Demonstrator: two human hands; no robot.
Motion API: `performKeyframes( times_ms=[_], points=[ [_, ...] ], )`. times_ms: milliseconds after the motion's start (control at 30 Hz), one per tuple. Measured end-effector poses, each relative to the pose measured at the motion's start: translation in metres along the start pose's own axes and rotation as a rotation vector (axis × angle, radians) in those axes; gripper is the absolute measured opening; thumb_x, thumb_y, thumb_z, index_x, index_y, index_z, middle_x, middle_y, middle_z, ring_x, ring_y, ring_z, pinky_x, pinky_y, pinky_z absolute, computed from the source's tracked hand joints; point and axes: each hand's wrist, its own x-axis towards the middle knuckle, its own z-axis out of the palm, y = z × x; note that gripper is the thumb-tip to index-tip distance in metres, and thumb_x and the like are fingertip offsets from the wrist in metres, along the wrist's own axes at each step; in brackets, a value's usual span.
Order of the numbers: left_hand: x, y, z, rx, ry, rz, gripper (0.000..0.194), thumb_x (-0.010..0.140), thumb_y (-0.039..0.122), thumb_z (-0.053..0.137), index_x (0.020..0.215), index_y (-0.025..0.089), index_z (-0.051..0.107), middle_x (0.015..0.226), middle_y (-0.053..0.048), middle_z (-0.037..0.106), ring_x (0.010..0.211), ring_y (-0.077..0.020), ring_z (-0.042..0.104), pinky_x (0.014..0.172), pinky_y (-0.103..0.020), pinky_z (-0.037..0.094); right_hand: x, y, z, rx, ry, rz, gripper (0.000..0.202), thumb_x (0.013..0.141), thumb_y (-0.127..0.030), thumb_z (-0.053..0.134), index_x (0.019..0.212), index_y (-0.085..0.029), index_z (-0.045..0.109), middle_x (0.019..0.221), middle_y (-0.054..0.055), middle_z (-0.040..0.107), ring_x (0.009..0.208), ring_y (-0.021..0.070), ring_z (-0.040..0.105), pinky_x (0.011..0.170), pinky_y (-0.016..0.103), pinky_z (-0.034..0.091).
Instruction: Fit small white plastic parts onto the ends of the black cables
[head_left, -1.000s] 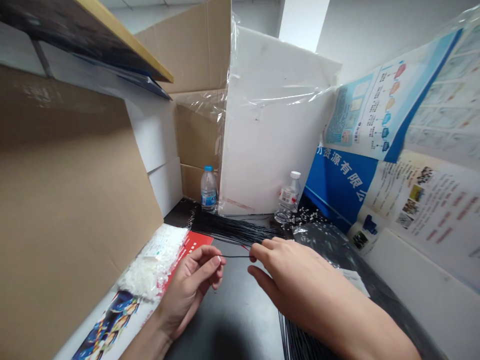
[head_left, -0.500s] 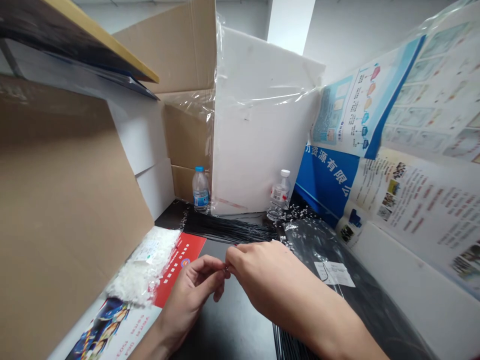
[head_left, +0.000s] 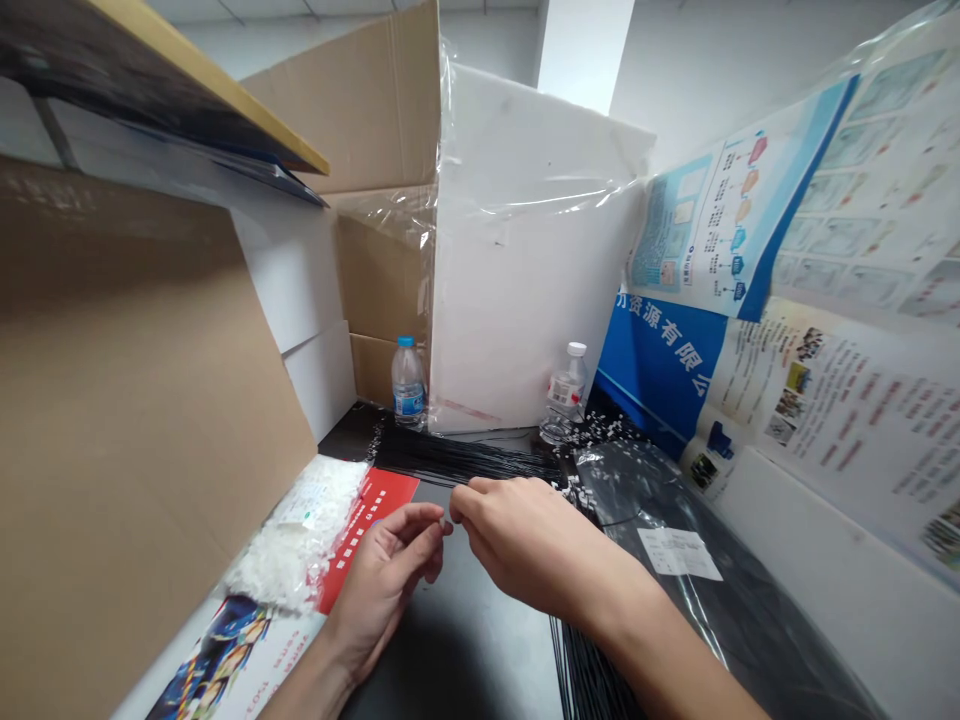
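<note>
Near the middle of the view, my left hand is closed in a pinch, thumb against fingers, on something too small to make out. My right hand is closed too, back of the hand up, with its fingertips just right of the left ones; what it holds is hidden. Both hands are above the dark table surface. Behind them lies a bundle of black wires with small white ends. A second bundle of black wires runs under my right forearm.
A bag of white pieces lies on a red printed sheet at left. Two bottles, blue-capped and white-capped, stand at the back. A clear bag lies at right. Cardboard walls the left side.
The fingertips of my two hands have moved slightly apart from near contact. The whole view has shifted a little.
</note>
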Motion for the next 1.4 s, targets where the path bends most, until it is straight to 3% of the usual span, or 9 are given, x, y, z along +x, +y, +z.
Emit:
performKeyframes(
  times_ms=[267, 433, 600, 700, 767, 1067, 1200, 1400],
  points=[
    [0.003, -0.009, -0.005, 0.0, -0.008, 0.025, 0.036, 0.066, 0.036, 0.086, 0.088, 0.015, 0.068, 0.069, 0.001, 0.059, 0.057, -0.0077, 0.047, 0.053, -0.022, 0.035, 0.004, 0.003, 0.012, 0.109, 0.002, 0.083, 0.014, 0.091, -0.02, 0.048, 0.084, -0.02, 0.06, 0.084, 0.0, 0.068, 0.067, 0.013, 0.061, 0.054, 0.025, 0.025],
    [0.009, -0.018, 0.0, 0.058, 0.004, 0.017, 0.041, 0.063, 0.041, 0.086, 0.087, 0.014, 0.067, 0.067, 0.002, 0.058, 0.056, -0.0081, 0.047, 0.052, -0.022, 0.036, -0.002, 0.013, 0.032, 0.126, 0.035, 0.074, 0.015, 0.092, -0.021, 0.047, 0.089, -0.02, 0.062, 0.086, 0.002, 0.069, 0.071, 0.0134, 0.063, 0.058, 0.024, 0.03],
    [0.007, -0.026, 0.005, 0.145, -0.069, 0.01, 0.04, 0.066, 0.045, 0.083, 0.085, 0.014, 0.066, 0.066, 0.002, 0.057, 0.055, -0.0089, 0.047, 0.051, -0.022, 0.037, -0.021, 0.027, 0.065, 0.342, 0.213, -0.019, 0.016, 0.091, -0.017, 0.046, 0.096, -0.019, 0.061, 0.085, 0.003, 0.067, 0.076, 0.0129, 0.062, 0.066, 0.023, 0.04],
    [0.004, -0.028, 0.006, 0.204, -0.1, -0.004, 0.039, 0.068, 0.046, 0.081, 0.085, 0.014, 0.066, 0.064, 0.002, 0.056, 0.054, -0.0089, 0.047, 0.05, -0.022, 0.037, -0.028, 0.033, 0.085, 0.494, 0.378, 0.051, 0.016, 0.092, -0.018, 0.044, 0.092, -0.018, 0.059, 0.081, 0.003, 0.066, 0.069, 0.0121, 0.059, 0.065, 0.022, 0.043],
    [0.003, -0.028, 0.007, 0.241, -0.096, -0.014, 0.041, 0.067, 0.047, 0.081, 0.085, 0.014, 0.066, 0.064, 0.002, 0.056, 0.053, -0.0088, 0.046, 0.05, -0.022, 0.037, -0.03, 0.035, 0.096, 0.543, 0.423, 0.101, 0.016, 0.092, -0.019, 0.043, 0.09, -0.017, 0.059, 0.079, 0.003, 0.065, 0.064, 0.0116, 0.056, 0.062, 0.022, 0.043],
    [0.01, -0.035, 0.007, 0.316, -0.025, -0.025, 0.04, 0.068, 0.046, 0.08, 0.088, 0.015, 0.065, 0.063, 0.002, 0.058, 0.051, -0.0087, 0.048, 0.051, -0.021, 0.039, -0.029, 0.034, 0.112, 0.612, 0.332, 0.115, 0.014, 0.09, -0.017, 0.047, 0.092, -0.018, 0.061, 0.084, 0.003, 0.067, 0.073, 0.0123, 0.06, 0.068, 0.022, 0.044],
    [0.015, -0.038, 0.004, 0.355, -0.043, -0.029, 0.039, 0.07, 0.046, 0.079, 0.088, 0.014, 0.065, 0.065, 0.002, 0.06, 0.051, -0.0092, 0.052, 0.053, -0.022, 0.041, -0.03, 0.031, 0.113, 0.564, 0.247, 0.065, 0.014, 0.091, -0.018, 0.047, 0.094, -0.017, 0.06, 0.087, 0.005, 0.07, 0.074, 0.0131, 0.063, 0.067, 0.022, 0.043],
    [0.019, -0.035, 0.005, 0.37, -0.086, -0.046, 0.042, 0.068, 0.05, 0.079, 0.085, 0.014, 0.063, 0.066, 0.002, 0.059, 0.047, -0.0087, 0.051, 0.049, -0.022, 0.041, -0.029, 0.031, 0.113, 0.542, 0.208, 0.112, 0.015, 0.093, -0.018, 0.046, 0.093, -0.017, 0.06, 0.087, 0.006, 0.07, 0.075, 0.0136, 0.064, 0.067, 0.022, 0.043]
  ],
)
